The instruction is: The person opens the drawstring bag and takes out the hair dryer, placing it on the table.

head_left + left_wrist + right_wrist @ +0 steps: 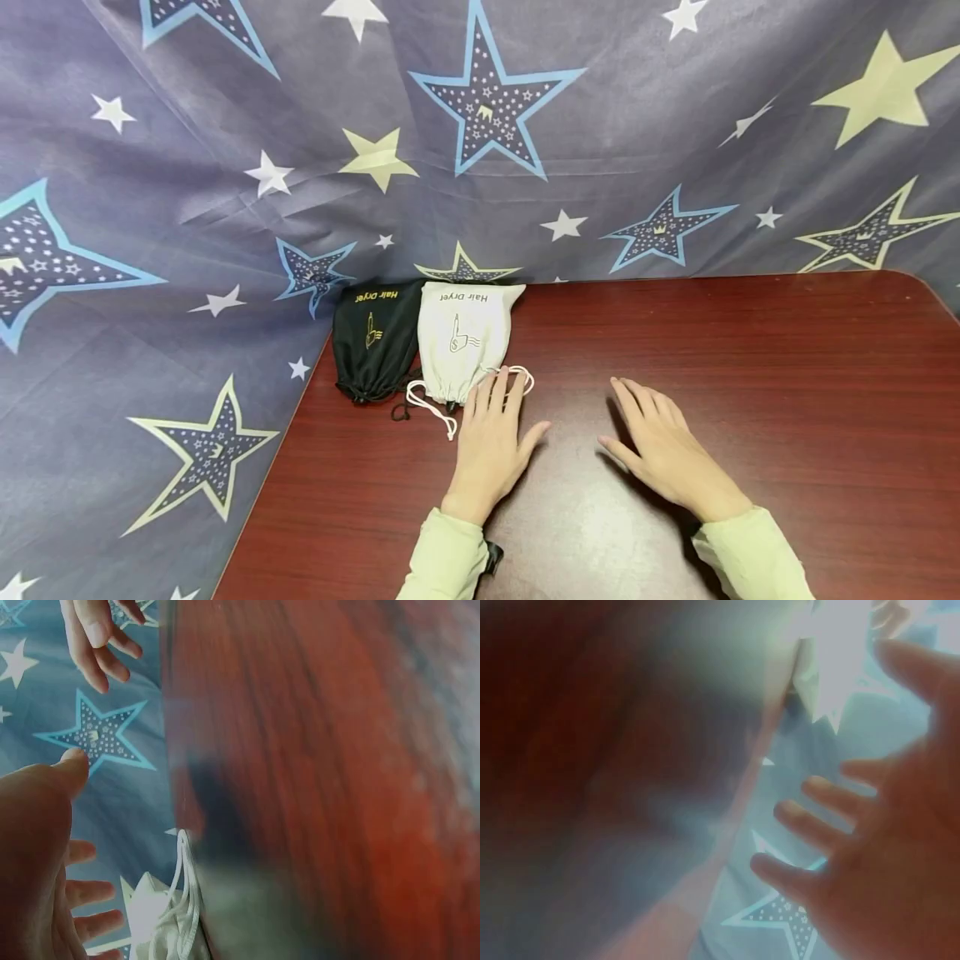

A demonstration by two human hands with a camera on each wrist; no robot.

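A white drawstring pouch (465,337) printed "Hair Dryer" lies on the table, its cord end toward me. Beside it on the left is a black drawstring pouch (378,337) with the same words in yellow. My left hand (489,446) has its fingers extended, their tips overlapping the white pouch's cord end in the head view; whether they touch it I cannot tell. Further right, my right hand (666,446) is held with fingers straight, holding nothing. In the left wrist view the white pouch's cords (184,900) show beyond the left fingers. The right wrist view is hazy.
The dark red wooden table (825,400) has a glossy patch of reflected light between the hands. A grey-blue cloth (585,158) with stars hangs along the back and left edges. A dark band (492,557) shows at the left cuff.
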